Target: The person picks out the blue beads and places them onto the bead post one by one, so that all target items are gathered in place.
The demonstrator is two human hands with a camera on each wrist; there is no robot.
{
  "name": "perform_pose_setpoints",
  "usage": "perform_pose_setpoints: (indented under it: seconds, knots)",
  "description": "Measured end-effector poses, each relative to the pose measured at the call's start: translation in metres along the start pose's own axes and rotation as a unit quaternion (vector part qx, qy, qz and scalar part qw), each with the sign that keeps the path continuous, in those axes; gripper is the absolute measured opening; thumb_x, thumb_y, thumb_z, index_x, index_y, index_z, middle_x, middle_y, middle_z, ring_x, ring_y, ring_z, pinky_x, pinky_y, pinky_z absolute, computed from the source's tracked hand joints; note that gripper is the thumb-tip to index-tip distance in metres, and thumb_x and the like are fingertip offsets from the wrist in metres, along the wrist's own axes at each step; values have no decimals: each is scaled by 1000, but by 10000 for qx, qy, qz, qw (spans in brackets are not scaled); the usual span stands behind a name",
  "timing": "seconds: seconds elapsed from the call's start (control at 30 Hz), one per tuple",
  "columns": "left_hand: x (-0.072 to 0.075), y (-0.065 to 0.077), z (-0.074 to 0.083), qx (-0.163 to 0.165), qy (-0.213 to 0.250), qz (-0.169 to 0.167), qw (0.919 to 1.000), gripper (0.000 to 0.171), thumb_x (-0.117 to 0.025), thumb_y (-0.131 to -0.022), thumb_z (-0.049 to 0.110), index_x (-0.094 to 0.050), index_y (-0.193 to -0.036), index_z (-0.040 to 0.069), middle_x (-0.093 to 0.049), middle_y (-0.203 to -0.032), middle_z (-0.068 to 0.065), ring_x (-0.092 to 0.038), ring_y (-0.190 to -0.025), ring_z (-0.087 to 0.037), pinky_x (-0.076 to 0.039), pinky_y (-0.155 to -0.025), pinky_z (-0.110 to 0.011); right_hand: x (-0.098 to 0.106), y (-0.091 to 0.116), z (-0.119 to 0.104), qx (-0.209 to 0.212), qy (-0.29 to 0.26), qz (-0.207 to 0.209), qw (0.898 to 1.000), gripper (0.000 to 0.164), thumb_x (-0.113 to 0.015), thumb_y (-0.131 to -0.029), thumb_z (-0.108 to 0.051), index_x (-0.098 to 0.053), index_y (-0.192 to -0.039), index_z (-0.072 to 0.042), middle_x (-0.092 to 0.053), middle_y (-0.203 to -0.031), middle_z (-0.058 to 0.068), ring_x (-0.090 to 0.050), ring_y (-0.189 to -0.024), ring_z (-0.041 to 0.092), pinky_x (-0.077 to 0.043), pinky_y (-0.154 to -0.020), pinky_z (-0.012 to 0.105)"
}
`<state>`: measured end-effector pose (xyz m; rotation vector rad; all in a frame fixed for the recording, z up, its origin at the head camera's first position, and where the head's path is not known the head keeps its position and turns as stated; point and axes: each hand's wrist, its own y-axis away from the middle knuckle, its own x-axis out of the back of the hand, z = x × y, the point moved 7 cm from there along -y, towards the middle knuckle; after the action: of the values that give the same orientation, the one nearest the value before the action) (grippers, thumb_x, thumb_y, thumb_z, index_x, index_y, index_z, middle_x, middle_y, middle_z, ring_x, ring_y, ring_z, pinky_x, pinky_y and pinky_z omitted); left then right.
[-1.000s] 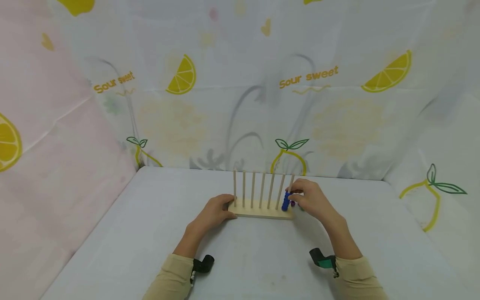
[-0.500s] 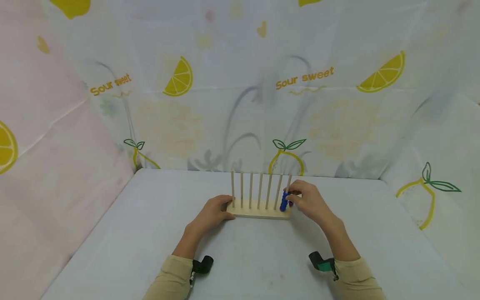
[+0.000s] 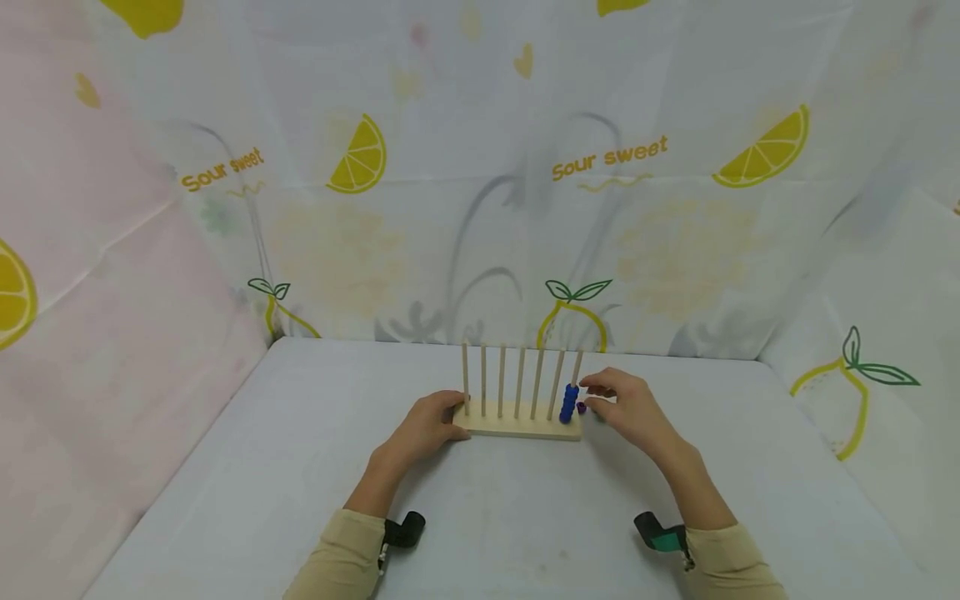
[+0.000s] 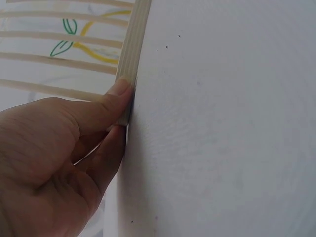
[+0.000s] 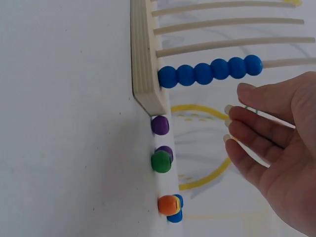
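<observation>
A wooden rack with a flat base [image 3: 517, 427] and a row of upright pegs stands on the white table. On its rightmost peg several blue beads [image 5: 203, 74] are stacked from the base upward, with bare peg above them. My left hand [image 3: 426, 427] pinches the left end of the base, thumb along the front edge [image 4: 121, 89]. Just right of the bead stack is my right hand [image 3: 636, 412], its fingers loosely bent, apart from the beads and holding nothing. In the right wrist view a gap shows between the fingertips [image 5: 231, 109] and the blue stack.
Beyond the right end of the base lie loose beads: a purple bead [image 5: 160, 126], a green bead [image 5: 161, 162] with another purple one behind it, and an orange bead [image 5: 168, 205] beside blue ones [image 5: 176, 217]. A lemon-printed cloth [image 3: 480, 217] hangs behind the table.
My right hand has let go of the blue bead stack and drawn back to the right. The left hand keeps its hold on the base. The head view has shifted slightly.
</observation>
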<state>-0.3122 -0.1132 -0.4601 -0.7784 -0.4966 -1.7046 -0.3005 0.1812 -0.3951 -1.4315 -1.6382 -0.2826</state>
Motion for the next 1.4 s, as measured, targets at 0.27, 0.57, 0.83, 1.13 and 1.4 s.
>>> perform_pose_setpoints:
  seconds: [0.27,0.57,0.83,1.13,1.4]
  knots:
    - [0,1,0,16,53,23,10000,58,-83,-78,10,-61,-132,1,-59,-139,-16,-52,-134,-34,-41,-114,-49,3,6,20,-68,188,28,9998,22,-69,-85,6,-73,-106,0,-72,-99,11,-69,-91,26,-60,-80,45]
    - [1,1,1,20,71,16,10000,57,-82,-79,10,-61,-132,2,-59,-139,-15,-52,-134,-34,-41,-114,-49,10,6,40,-382,224,27,9990,24,-67,-84,8,-72,-106,1,-72,-102,14,-67,-90,28,-59,-75,36]
    - [0,1,-1,64,110,-23,9999,59,-83,-79,11,-61,-133,2,-59,-140,-16,-51,-135,-34,-40,-116,-48,13,2,63,-759,152,60,9970,25,-63,-87,7,-71,-110,4,-71,-108,19,-67,-98,34,-58,-85,46]
    - [1,1,-3,92,265,21,9996,60,-82,-79,10,-60,-134,2,-59,-140,-15,-51,-135,-34,-40,-115,-48,13,-4,74,-1002,347,-149,9943,28,-63,-88,1,-68,-115,5,-67,-113,23,-62,-105,38,-55,-90,54]
    - [1,1,-3,129,268,9,9996,61,-82,-80,11,-59,-135,3,-58,-141,-15,-50,-137,-33,-40,-116,-48,14,-12,78,-988,468,-368,9933,26,-63,-88,2,-67,-113,8,-67,-111,25,-62,-103,40,-54,-89,55]
